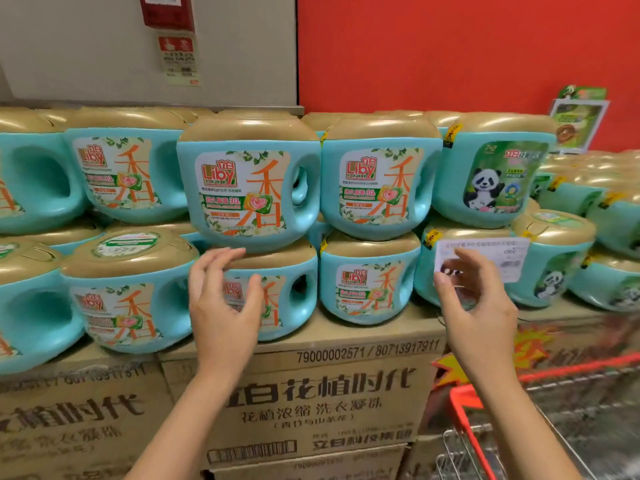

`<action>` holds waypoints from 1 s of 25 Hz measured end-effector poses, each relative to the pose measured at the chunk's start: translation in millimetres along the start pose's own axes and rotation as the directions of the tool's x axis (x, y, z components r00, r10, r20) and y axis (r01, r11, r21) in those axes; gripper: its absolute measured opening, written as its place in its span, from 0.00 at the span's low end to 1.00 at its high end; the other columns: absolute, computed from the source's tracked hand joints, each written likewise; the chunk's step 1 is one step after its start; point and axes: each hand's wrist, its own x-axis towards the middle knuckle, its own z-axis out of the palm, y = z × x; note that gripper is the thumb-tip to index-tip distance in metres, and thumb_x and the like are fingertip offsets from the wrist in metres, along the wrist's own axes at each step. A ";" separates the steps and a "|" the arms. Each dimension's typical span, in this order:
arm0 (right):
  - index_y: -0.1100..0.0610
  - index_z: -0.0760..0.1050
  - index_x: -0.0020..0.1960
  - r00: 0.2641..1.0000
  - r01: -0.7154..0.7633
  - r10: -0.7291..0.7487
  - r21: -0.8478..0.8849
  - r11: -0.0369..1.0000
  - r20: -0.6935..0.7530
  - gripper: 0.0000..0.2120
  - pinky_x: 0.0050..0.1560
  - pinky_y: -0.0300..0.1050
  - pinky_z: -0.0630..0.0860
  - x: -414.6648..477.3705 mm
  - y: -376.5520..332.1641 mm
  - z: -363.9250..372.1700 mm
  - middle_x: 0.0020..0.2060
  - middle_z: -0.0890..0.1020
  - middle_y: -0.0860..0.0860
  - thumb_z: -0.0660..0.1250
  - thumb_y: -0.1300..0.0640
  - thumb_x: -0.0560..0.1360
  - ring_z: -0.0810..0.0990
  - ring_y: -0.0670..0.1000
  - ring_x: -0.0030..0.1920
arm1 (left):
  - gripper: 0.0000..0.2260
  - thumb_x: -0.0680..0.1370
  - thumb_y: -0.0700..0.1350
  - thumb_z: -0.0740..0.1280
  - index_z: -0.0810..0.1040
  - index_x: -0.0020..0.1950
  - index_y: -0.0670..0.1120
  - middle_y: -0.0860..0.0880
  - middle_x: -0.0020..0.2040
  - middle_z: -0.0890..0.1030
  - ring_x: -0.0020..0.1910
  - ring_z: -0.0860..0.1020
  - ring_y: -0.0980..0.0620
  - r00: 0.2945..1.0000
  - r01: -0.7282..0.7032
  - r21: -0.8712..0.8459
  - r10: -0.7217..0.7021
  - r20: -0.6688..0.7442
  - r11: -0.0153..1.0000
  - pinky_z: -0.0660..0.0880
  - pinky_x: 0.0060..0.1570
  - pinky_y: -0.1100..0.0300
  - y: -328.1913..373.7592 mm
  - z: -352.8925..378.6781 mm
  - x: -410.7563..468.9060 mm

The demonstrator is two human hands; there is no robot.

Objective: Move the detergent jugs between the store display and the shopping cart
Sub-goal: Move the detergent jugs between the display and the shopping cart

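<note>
Squat, rounded jugs (247, 188) of smooth teal plastic with glossy gold lids and paper labels sit stacked two high on top of the brown cardboard box (311, 393). Above the box, the left hand (221, 306) is spread and holds nothing, its fingertips close to one lower jug's lid. The right hand (481, 306), above the box's right corner, is loosely spread and empty before a white price card (502, 252). A red-rimmed wire cart (464, 403) stands just right of the box.

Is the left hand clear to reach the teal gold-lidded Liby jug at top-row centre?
Probably yes: the left hand is open just below the teal gold-lidded jug, fingertips at its base, with nothing between them.
</note>
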 end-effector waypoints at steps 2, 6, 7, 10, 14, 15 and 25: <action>0.50 0.75 0.59 0.996 -0.094 0.094 0.006 0.996 0.013 0.14 0.49 0.25 0.71 -47.3 4.8 -29.9 0.46 0.82 0.41 0.68 0.60 0.76 0.79 0.38 0.47 | 0.13 0.76 0.37 0.70 0.78 0.53 0.55 0.52 0.54 0.79 0.50 0.77 0.62 0.972 0.094 -0.097 -0.070 0.224 0.991 0.73 0.53 0.68 1.1 -11.7 -40.4; 0.47 0.78 0.50 0.923 -0.382 0.379 0.034 0.923 0.070 0.12 0.44 0.42 0.78 -165.1 10.6 -91.3 0.40 0.83 0.51 0.68 0.64 0.75 0.81 0.53 0.41 | 0.10 0.76 0.37 0.70 0.82 0.47 0.53 0.53 0.43 0.84 0.41 0.79 0.60 0.758 0.381 -0.091 -0.254 0.601 0.920 0.72 0.40 0.75 4.6 -29.1 -137.0; 0.49 0.79 0.48 0.878 -0.474 0.470 0.017 0.881 0.091 0.11 0.43 0.46 0.77 -196.3 10.7 -110.4 0.38 0.83 0.56 0.68 0.65 0.75 0.80 0.57 0.39 | 0.09 0.76 0.38 0.70 0.82 0.48 0.52 0.55 0.42 0.84 0.40 0.79 0.62 0.675 0.447 -0.049 -0.301 0.674 0.893 0.72 0.39 0.75 8.1 -33.3 -165.3; 0.51 0.79 0.45 0.739 -0.666 0.662 -0.012 0.746 0.120 0.11 0.39 0.40 0.73 -267.0 6.6 -167.2 0.36 0.79 0.62 0.68 0.67 0.74 0.75 0.53 0.35 | 0.08 0.76 0.37 0.70 0.82 0.47 0.51 0.58 0.40 0.84 0.40 0.80 0.64 0.409 0.587 0.089 -0.390 0.825 0.805 0.72 0.40 0.75 21.7 -43.5 -239.3; 0.55 0.80 0.48 0.653 -0.746 0.752 -0.099 0.659 0.088 0.08 0.41 0.42 0.75 -320.0 5.3 -248.0 0.37 0.81 0.60 0.69 0.67 0.74 0.76 0.51 0.36 | 0.10 0.75 0.31 0.69 0.82 0.45 0.46 0.51 0.40 0.85 0.41 0.81 0.58 0.157 0.670 0.214 -0.417 0.895 0.711 0.73 0.41 0.75 53.5 -49.8 -325.0; 0.55 0.80 0.48 0.640 -0.757 0.765 -0.112 0.643 0.065 0.07 0.42 0.43 0.76 -327.5 7.7 -269.1 0.37 0.82 0.60 0.70 0.66 0.74 0.77 0.51 0.36 | 0.10 0.76 0.32 0.69 0.83 0.45 0.47 0.52 0.39 0.85 0.40 0.82 0.60 0.115 0.663 0.240 -0.413 0.903 0.709 0.73 0.41 0.75 63.5 -48.8 -341.0; 0.50 0.80 0.48 0.663 -0.725 0.745 -0.186 0.663 0.075 0.07 0.46 0.50 0.78 -311.4 57.4 -466.4 0.38 0.83 0.55 0.70 0.61 0.75 0.81 0.58 0.41 | 0.09 0.76 0.34 0.68 0.83 0.48 0.48 0.52 0.40 0.86 0.38 0.81 0.64 0.250 0.702 0.118 -0.397 0.883 0.703 0.74 0.41 0.74 198.2 24.0 -454.1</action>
